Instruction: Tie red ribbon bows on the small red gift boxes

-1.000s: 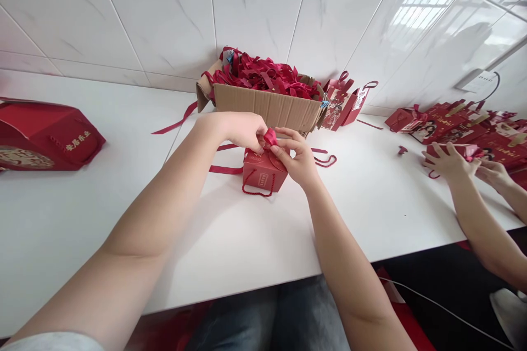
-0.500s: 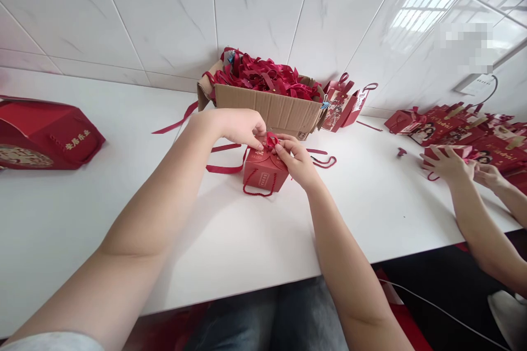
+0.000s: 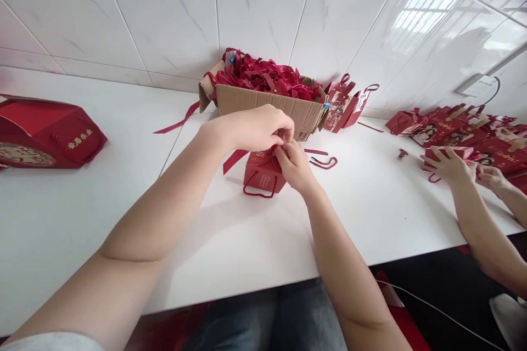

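Note:
A small red gift box (image 3: 259,174) with a cord handle stands on the white table (image 3: 230,241). A red ribbon (image 3: 234,158) runs from its top and trails off to the left. My left hand (image 3: 257,127) is curled over the top of the box, fingers closed on the ribbon. My right hand (image 3: 293,165) pinches the ribbon at the box top, touching my left hand. The knot itself is hidden under my fingers.
An open cardboard box (image 3: 267,105) heaped with red ribbons sits behind, against the tiled wall. A large red box (image 3: 45,134) lies at far left. Loose ribbon pieces (image 3: 325,160) lie nearby. At right, another person's hands (image 3: 453,165) handle red gift boxes (image 3: 465,131).
My left hand has moved right, over the box top, covering the ribbon loop that showed before. The trailing ribbon end lifted off the table. My right hand closed in tighter.

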The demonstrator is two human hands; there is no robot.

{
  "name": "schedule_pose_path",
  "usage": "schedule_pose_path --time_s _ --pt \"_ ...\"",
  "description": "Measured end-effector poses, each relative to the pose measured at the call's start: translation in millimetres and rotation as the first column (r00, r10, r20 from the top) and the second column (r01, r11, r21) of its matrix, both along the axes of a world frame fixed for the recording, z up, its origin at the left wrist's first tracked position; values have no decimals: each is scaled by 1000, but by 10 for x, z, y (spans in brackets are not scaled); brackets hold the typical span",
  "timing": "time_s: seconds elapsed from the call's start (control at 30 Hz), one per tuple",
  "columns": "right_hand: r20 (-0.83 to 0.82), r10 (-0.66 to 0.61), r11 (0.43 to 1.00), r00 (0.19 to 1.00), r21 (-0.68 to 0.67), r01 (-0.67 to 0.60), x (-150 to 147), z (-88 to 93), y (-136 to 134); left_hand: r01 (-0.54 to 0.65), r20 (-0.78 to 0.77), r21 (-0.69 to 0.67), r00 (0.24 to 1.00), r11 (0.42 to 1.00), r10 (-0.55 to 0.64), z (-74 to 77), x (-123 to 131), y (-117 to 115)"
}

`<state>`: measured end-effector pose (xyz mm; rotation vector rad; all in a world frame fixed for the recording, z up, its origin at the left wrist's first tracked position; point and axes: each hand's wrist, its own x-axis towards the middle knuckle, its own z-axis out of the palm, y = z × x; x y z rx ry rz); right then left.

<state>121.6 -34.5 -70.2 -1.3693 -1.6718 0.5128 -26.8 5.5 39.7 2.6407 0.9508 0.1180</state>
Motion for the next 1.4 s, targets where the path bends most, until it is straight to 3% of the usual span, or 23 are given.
schedule_pose_path --time_s 0.17,0.3,0.37,0.43,0.47,0.5,0.57,0.63,0.73,0.93,1.23,1.4 --pt "88 9 999 996 -50 -5 11 41 -50 42 237 -17 971 999 -37 -140 82 77" --pt "61 20 999 998 -33 -18 10 19 -35 83 333 20 939 996 -85 -253 121 176" --pt "29 26 999 999 -20 -25 10 -6 -12 -50 331 199 943 979 -19 -306 139 253" --pt "5 33 999 999 -14 -33 18 -32 17 -263 326 409 937 874 129 -339 125 336" --pt "-5 39 999 999 -11 -39 24 -44 32 -331 312 448 928 831 202 -342 99 372" --pt "-14 45 999 999 -9 -45 33 -54 48 -358 279 432 926 828 256 -334 60 400" --pt "-26 58 998 998 -4 -58 50 -70 77 -301 162 241 950 923 268 -292 -41 428" --pt "-34 66 998 997 4 -66 63 -83 99 -152 62 20 987 988 150 -236 -135 422" --pt "-49 70 997 996 20 -69 71 -97 115 -7 12 -115 1000 993 8 -187 -182 390" --pt "-73 75 997 994 -5 -75 78 -107 127 48 140 -98 990 994 -34 -210 -104 378" --pt "-180 83 996 980 -19 -88 44 -54 93 45 83 -71 996 996 -39 -196 -183 410" --pt "-194 105 994 975 -9 -109 50 -57 104 110 172 -136 981 985 -86 -211 -131 366"
